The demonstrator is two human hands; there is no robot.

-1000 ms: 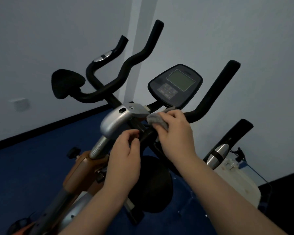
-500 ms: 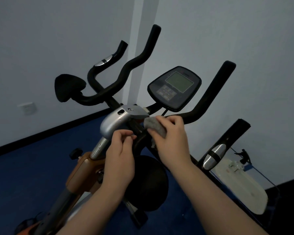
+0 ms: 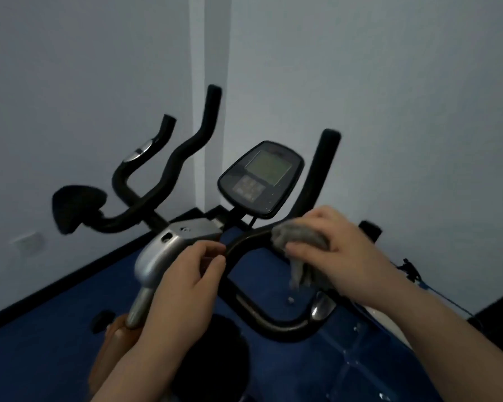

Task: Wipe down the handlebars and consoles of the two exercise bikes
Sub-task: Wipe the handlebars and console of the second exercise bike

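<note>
Now | right hand grips grey cloth around handlebar | left hand fingers curled at the stem

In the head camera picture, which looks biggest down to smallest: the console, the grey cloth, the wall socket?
1. console
2. grey cloth, partly hidden by the right hand and nearer the camera, so unsure
3. wall socket

No legible text, brand, number or sign is being shown anywhere. The screen of the console, up and to the left of where the cloth is being gripped, is being displayed as a blank greenish panel; no digits can be read. The button pad beneath that screen is being blurred, and its markings cannot be made out. The wall plate, far left of the grip, is being seen unmarked.
</note>
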